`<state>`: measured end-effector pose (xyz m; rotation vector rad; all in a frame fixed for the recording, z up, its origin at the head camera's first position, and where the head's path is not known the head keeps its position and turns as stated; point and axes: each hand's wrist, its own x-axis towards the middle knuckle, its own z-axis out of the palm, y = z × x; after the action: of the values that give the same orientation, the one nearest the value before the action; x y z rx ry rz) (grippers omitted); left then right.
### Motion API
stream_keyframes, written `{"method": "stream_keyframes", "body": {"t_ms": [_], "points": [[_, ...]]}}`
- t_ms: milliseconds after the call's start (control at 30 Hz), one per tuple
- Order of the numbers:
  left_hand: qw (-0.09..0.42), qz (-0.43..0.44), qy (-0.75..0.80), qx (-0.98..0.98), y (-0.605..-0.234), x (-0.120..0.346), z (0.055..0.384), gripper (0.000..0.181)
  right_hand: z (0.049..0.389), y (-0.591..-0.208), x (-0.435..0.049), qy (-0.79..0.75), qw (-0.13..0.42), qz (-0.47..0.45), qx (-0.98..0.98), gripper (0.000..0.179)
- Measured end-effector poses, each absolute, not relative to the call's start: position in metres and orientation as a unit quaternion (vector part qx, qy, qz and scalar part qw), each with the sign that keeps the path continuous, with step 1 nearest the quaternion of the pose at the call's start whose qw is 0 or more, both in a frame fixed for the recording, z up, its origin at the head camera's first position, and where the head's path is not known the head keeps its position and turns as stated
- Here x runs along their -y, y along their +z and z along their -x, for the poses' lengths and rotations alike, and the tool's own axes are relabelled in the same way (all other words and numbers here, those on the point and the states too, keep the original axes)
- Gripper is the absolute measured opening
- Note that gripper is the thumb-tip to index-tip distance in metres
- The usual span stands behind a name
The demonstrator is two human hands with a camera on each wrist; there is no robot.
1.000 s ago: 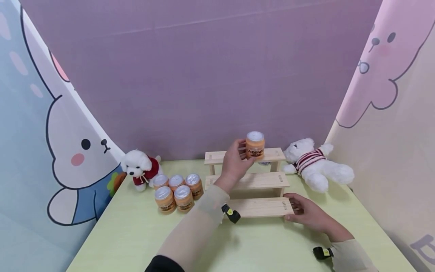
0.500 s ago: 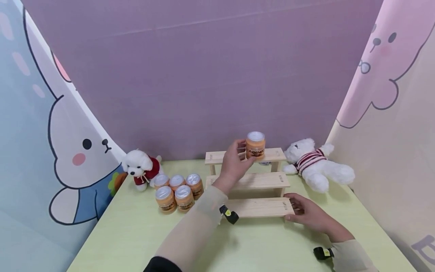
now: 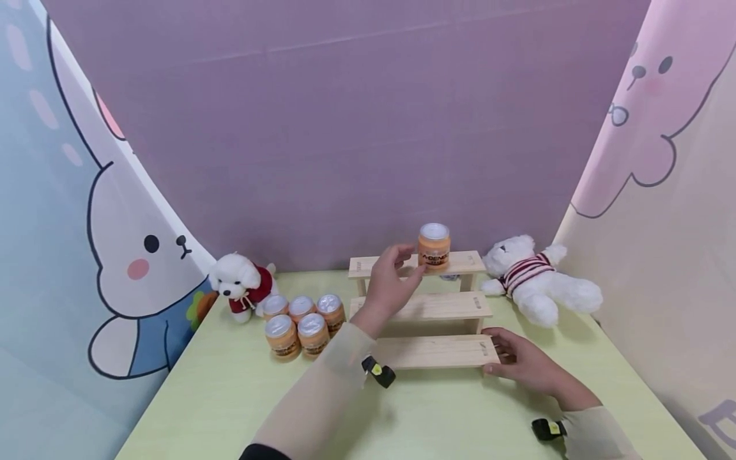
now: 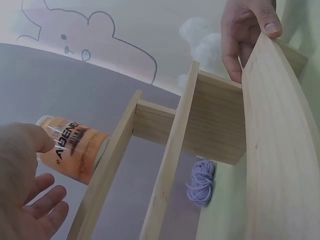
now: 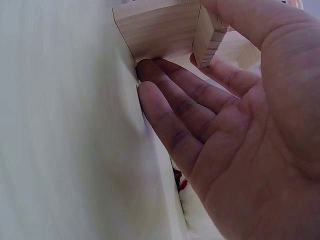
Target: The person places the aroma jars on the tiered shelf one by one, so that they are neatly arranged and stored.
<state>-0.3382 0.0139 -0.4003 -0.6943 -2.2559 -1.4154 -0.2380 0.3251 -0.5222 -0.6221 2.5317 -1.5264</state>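
Note:
An orange jar (image 3: 434,248) with a clear-silvery lid and dark lettering stands upright on the top step of a three-step wooden display stand (image 3: 431,351). Just left of it is my left hand (image 3: 391,287), its fingers parted around the jar's side without gripping. In the left wrist view the thumb overlaps the jar (image 4: 75,150); whether it touches cannot be told. My right hand (image 3: 526,361) grips the right end of the stand's lowest step, thumb in front and fingers behind. In the right wrist view, its fingertips (image 5: 150,92) reach under the board beside the table.
Several similar orange jars (image 3: 313,335) stand grouped left of the stand. A white plush dog (image 3: 236,281) in red sits behind them. At right lies a white plush bear (image 3: 535,278) in a striped top. A purple yarn bundle (image 4: 201,182) lies behind the stand.
My left hand has loosened from the jar and drawn slightly left and down. The jar stays on the top step. My right hand keeps its hold on the stand.

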Motion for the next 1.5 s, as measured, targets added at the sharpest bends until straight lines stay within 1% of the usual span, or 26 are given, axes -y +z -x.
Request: {"method": "stream_keyframes", "body": {"t_ms": [333, 500, 767, 967, 1200, 1500], "points": [[0.217, 0.276, -0.483, 0.802, -0.405, 0.008, 0.326, 0.041, 0.239, -0.523, -0.325, -0.506, 0.060, 0.205, -0.836, 0.071], [0.216, 0.275, -0.469, 0.811, -0.406, 0.017, 0.321, 0.042, 0.240, -0.522, -0.326, -0.506, 0.060, 0.203, -0.836, 0.071], [0.199, 0.279, -0.470, 0.813, -0.404, 0.026, 0.309, 0.042, 0.237, -0.518, -0.326, -0.500, 0.061, 0.196, -0.841, 0.072], [0.214, 0.291, -0.468, 0.807, -0.402, 0.035, 0.297, 0.042, 0.239, -0.518, -0.326, -0.499, 0.062, 0.196, -0.842, 0.072], [0.201, 0.293, -0.482, 0.801, -0.404, 0.049, 0.283, 0.042, 0.238, -0.519, -0.326, -0.508, 0.062, 0.200, -0.835, 0.070], [0.215, 0.313, -0.486, 0.787, -0.407, 0.067, 0.271, 0.040, 0.236, -0.520, -0.325, -0.511, 0.064, 0.210, -0.831, 0.068]]}}
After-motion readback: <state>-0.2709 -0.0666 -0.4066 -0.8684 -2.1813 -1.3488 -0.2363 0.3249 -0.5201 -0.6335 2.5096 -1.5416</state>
